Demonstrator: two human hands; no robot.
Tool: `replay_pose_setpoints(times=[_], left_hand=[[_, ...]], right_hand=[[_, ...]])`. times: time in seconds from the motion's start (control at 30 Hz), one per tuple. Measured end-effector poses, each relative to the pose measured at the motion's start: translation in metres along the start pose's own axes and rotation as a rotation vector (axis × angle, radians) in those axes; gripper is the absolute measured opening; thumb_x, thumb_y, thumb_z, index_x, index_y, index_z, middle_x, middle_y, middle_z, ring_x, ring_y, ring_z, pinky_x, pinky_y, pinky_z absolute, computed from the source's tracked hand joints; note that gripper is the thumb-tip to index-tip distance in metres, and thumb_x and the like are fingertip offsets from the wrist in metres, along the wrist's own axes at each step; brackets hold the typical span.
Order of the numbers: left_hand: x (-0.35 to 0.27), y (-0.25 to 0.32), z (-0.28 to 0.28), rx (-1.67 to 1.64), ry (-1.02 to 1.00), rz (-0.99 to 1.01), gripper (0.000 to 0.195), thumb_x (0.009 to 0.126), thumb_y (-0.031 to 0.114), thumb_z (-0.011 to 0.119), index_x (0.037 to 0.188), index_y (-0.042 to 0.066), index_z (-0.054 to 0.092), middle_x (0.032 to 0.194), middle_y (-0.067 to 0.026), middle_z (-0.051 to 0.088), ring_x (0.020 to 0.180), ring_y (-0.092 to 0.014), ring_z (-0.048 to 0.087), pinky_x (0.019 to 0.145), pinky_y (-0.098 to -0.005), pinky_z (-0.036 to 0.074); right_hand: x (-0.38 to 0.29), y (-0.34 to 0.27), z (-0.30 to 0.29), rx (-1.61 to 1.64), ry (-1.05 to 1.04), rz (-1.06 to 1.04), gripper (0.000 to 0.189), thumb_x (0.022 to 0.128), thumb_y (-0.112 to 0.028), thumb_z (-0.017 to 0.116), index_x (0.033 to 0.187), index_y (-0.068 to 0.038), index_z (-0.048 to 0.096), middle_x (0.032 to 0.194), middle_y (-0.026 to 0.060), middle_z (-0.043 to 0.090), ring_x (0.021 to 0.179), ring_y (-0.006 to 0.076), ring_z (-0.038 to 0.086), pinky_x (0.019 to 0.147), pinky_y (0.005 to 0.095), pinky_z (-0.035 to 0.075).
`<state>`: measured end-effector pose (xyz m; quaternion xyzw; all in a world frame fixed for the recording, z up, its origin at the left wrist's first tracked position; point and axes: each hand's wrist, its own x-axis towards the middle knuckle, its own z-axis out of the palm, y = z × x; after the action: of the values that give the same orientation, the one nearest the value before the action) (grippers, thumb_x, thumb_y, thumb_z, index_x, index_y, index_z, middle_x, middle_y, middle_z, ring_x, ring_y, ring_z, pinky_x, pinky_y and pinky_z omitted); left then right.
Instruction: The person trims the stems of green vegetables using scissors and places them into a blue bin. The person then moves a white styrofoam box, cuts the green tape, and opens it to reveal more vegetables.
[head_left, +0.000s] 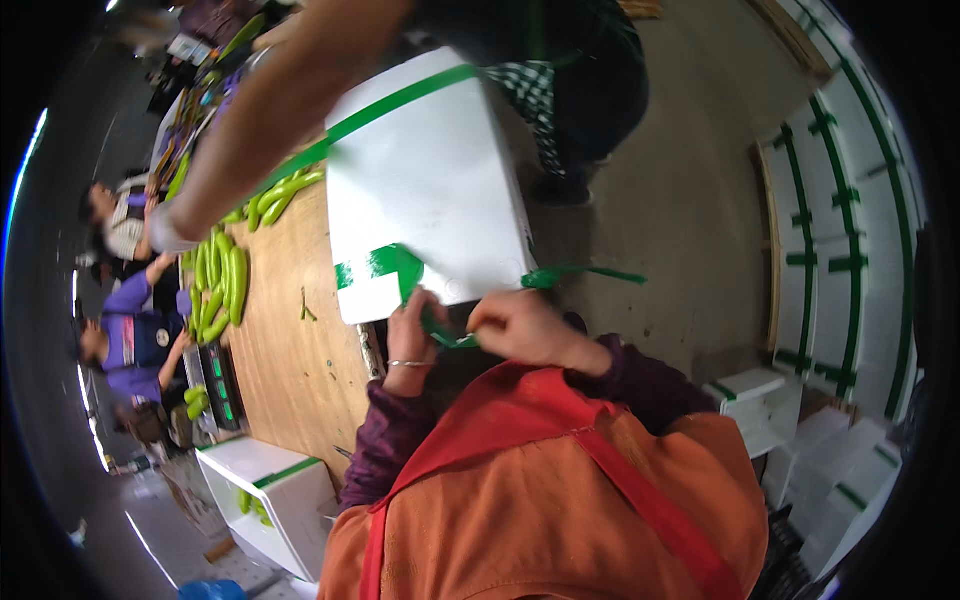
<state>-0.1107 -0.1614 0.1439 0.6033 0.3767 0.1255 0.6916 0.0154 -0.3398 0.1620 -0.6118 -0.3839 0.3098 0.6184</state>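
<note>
In front of me stands a white foam box (427, 180), its lid crossed by a green tape band (405, 101) at the far end. A wider piece of green tape (394, 264) lies partly stuck and folded at the near left corner. My left hand (411, 330), with a bracelet at the wrist, grips this tape at the box's near edge. A twisted length of green tape (446, 337) runs across to my right hand (521, 328), whose fingers pinch it. Another loose tape end (600, 273) sticks out from the box's right corner.
A co-worker's blurred arm (277, 112) reaches across at upper left. Green long peppers (221, 281) lie on the wooden table (292, 360) beside a scale (217, 382). An open foam box (277, 487) stands at lower left. Taped white boxes (840, 225) are stacked at right.
</note>
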Motion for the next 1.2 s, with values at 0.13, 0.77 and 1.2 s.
replay_pose_setpoints(times=[0.13,0.77,1.2], left_hand=[[-0.046,0.012,-0.095,-0.356,0.277,-0.072,0.029,0.098,0.032,0.049,0.078,0.011,0.049,0.058,0.0004,0.039,0.048,-0.013,0.036,0.047,-0.0289,0.03],[-0.075,0.04,-0.22,-0.158,0.414,0.472,0.037,0.093,0.02,0.053,0.121,-0.002,0.062,0.118,-0.005,0.062,0.105,-0.011,0.055,0.092,-0.0241,0.04],[-0.059,0.029,-0.249,-0.285,0.444,0.461,0.018,0.091,0.021,0.066,0.091,0.003,0.062,0.072,0.0026,0.056,0.063,-0.007,0.052,0.058,-0.0228,0.043]], right_hand=[[0.015,0.05,-0.067,-0.516,0.358,-0.2,0.052,0.075,-0.023,0.075,0.121,-0.005,0.057,0.117,0.0197,0.06,0.102,0.0363,0.061,0.088,0.04,0.049],[0.057,-0.163,0.101,-0.07,-0.835,-0.559,0.027,0.084,-0.005,0.066,0.067,-0.001,0.045,0.057,0.0133,0.043,0.047,0.0288,0.047,0.047,0.0379,0.036],[0.246,-0.255,0.242,-0.041,-0.757,-0.433,0.036,0.098,-0.03,0.057,0.091,0.003,0.069,0.074,0.0008,0.065,0.062,0.0023,0.056,0.053,0.0193,0.042]])
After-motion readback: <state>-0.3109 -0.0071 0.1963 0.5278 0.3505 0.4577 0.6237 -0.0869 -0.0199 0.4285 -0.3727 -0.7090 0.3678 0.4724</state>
